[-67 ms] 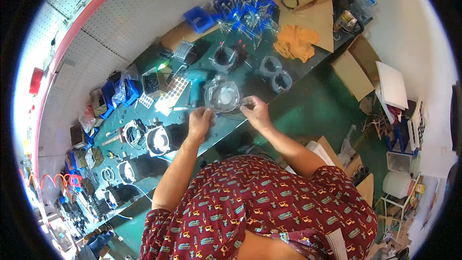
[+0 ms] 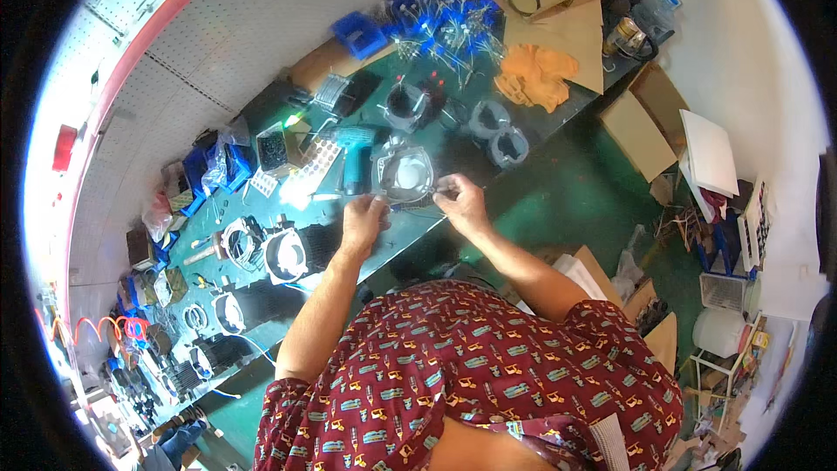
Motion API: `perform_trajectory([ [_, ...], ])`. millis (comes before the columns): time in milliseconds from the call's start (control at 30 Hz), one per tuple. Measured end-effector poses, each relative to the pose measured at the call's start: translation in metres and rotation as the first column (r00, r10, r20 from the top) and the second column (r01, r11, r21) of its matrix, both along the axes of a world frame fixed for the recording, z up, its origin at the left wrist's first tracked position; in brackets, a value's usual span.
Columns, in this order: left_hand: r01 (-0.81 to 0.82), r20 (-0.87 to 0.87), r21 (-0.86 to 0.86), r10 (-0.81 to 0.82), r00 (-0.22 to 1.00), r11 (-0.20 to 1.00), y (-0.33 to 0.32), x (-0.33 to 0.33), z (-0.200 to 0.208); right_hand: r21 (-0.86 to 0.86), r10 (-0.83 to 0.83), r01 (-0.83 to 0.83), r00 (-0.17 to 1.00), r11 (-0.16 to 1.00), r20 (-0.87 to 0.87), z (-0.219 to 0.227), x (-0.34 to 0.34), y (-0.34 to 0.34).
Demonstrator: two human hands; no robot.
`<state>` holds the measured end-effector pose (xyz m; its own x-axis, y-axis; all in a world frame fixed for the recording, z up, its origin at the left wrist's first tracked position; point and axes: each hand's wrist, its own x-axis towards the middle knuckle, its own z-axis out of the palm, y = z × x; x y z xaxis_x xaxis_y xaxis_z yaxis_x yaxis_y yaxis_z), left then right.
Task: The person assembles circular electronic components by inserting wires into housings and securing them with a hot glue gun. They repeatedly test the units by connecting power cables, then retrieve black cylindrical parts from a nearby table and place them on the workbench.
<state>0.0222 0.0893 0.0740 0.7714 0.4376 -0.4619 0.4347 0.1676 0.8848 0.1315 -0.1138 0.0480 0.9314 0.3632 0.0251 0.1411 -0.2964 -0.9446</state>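
Observation:
A grey metal motor housing (image 2: pixel 384 176) with a square flange and a pale round centre stands at the bench edge in front of me. My left hand (image 2: pixel 363 221) is closed, thumb pressed to fingers, just beyond the housing's lower left corner; what it pinches does not show. On the other side my right hand (image 2: pixel 463 204) is also closed, fingertips at the flange's right corner. Anything small between those fingers is too fine to make out. A teal cordless drill (image 2: pixel 353 160) lies left of the housing.
Finned motors (image 2: pixel 288 255) line the bench at left. Beyond the housing are dark ring-shaped housings (image 2: pixel 405 107), two grey rings (image 2: pixel 508 147), blue-and-white wire leads (image 2: pixel 449 30), a blue bin (image 2: pixel 359 35) and orange gloves (image 2: pixel 536 76). A sticker sheet (image 2: pixel 318 167) lies by the drill.

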Motion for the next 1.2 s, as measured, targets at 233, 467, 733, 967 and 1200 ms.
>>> perform_trajectory([
  [233, 0.046, -0.014, -0.025, -0.047, 0.999, 0.999, 0.000, 0.004, -0.005, -0.093, 0.016, -0.008, 0.996, 0.996, 0.084, -0.003, -0.004, 0.006],
  [467, 0.088, -0.053, 0.006, -0.087, 0.995, 0.996, 0.002, 0.009, -0.011, -0.072, 0.046, -0.038, 0.993, 0.997, 0.111, -0.001, 0.000, 0.006],
  [733, -0.104, 0.008, -0.167, 0.107, 0.994, 0.980, -0.002, 0.005, -0.009, -0.033, 0.031, -0.028, 0.995, 0.999, 0.093, 0.002, -0.001, 0.005],
  [967, -0.014, 0.008, -0.130, 0.016, 1.000, 0.991, -0.003, -0.001, -0.015, -0.029, 0.040, -0.036, 0.986, 0.999, 0.161, 0.003, -0.002, 0.005],
  [1200, 0.001, 0.028, -0.146, 0.003, 1.000, 0.989, -0.002, -0.001, -0.014, -0.011, 0.032, -0.031, 0.993, 0.999, 0.115, 0.005, -0.002, 0.007],
])
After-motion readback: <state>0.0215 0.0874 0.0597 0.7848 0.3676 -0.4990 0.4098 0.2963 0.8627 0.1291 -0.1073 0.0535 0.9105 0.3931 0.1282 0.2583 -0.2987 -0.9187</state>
